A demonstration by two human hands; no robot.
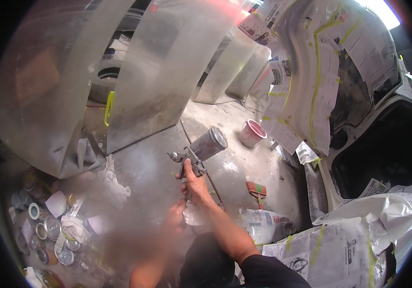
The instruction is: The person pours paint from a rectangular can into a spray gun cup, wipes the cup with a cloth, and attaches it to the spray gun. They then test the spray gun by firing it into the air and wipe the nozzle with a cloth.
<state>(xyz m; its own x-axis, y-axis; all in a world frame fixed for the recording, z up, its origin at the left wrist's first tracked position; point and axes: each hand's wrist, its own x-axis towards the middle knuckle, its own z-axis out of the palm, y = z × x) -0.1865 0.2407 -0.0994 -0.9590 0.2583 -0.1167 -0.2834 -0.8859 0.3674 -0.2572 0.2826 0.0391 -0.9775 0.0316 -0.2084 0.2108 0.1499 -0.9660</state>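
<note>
My right hand is closed around the handle of a metal spray gun, held over the concrete floor. The gun's grey metal cup is tilted, its round end towards the far right, and the nozzle points left. Just below the handle, my left hand has its fingers curled in against a crumpled white cloth. A smear on the picture blurs this hand, and part of the cloth is hidden under my right forearm.
Translucent plastic sheets hang at left. Paint cans and rags crowd the lower left. Ahead stand a pink bucket and a small brush. A vehicle body masked with newspaper and yellow tape fills the right.
</note>
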